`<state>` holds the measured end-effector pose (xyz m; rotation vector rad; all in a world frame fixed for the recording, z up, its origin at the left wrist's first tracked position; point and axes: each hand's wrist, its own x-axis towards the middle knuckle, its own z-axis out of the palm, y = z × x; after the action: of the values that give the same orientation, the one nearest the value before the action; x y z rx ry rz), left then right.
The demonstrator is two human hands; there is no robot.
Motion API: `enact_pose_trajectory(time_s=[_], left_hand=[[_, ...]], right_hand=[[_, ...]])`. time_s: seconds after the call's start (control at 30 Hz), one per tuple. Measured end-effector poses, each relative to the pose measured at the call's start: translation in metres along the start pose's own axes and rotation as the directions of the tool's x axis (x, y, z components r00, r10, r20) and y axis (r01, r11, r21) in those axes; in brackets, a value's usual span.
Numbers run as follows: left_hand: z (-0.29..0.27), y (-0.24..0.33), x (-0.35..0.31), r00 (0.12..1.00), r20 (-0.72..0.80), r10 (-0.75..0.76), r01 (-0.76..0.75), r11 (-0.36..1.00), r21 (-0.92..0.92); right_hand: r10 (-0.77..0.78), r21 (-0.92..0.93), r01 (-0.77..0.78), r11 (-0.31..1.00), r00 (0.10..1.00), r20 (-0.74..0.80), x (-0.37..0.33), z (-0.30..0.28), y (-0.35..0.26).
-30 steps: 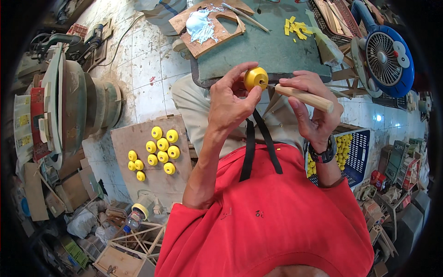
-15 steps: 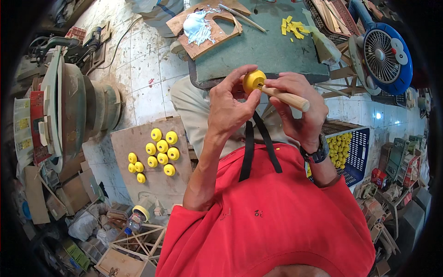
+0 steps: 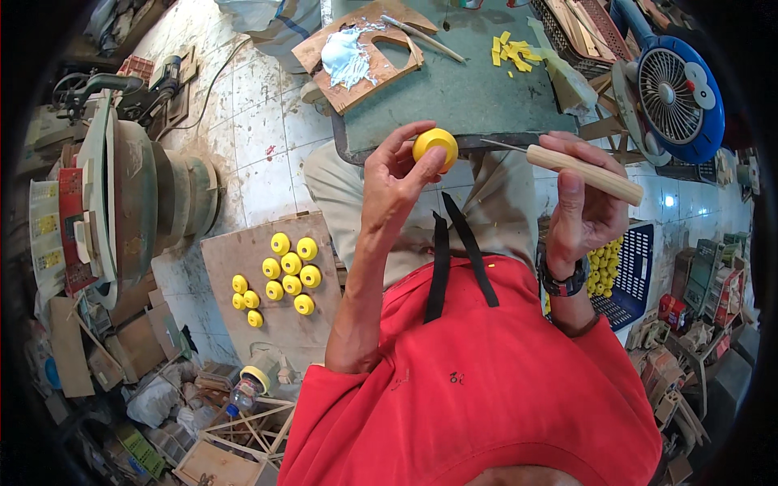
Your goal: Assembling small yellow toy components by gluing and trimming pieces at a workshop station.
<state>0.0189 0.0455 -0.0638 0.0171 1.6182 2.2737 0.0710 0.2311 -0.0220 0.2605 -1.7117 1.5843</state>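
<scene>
Head: round yellow knob (image 3: 435, 146), wooden-handled tool (image 3: 582, 172).

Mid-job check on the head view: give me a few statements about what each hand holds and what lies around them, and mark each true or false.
1. The left hand holds a yellow round piece at its fingertips. True.
2. The right hand grips a tool with a wooden handle. True.
3. The tool's metal tip is pushed into the yellow piece. False: the tip stops short of it, with a gap between.
4. More yellow pieces lie on a wooden board on the floor. True.
5. The blue basket is empty. False: yellow pieces lie in it.
</scene>
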Motion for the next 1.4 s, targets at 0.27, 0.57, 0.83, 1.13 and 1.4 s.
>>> enact_pose_trajectory(time_s=[0.27, 0.57, 0.83, 1.13, 1.4], left_hand=[[0.000, -0.006, 0.006, 0.997, -0.069, 0.040, -0.035, 0.997, 0.069], [0.007, -0.001, 0.000, 0.999, 0.001, 0.034, -0.034, 0.997, 0.072], [0.011, 0.003, -0.002, 0.997, 0.008, 0.076, -0.077, 0.987, 0.141], [0.011, -0.003, -0.002, 0.991, 0.020, 0.129, -0.131, 0.975, 0.177], [0.012, -0.004, -0.003, 0.990, 0.006, 0.139, -0.137, 0.967, 0.215]], right_hand=[[0.235, 0.054, -0.232, 0.971, 0.971, -0.040, -0.016, -0.002, 0.001], [0.069, 0.002, -0.070, 0.998, 0.995, 0.071, -0.008, 0.004, 0.009], [-0.131, -0.188, 0.197, 0.962, 0.940, 0.314, -0.009, 0.011, 0.007], [-0.096, -0.237, 0.195, 0.952, 0.923, 0.373, -0.006, 0.013, 0.008], [-0.193, -0.214, 0.286, 0.934, 0.909, 0.371, -0.004, 0.016, 0.015]])
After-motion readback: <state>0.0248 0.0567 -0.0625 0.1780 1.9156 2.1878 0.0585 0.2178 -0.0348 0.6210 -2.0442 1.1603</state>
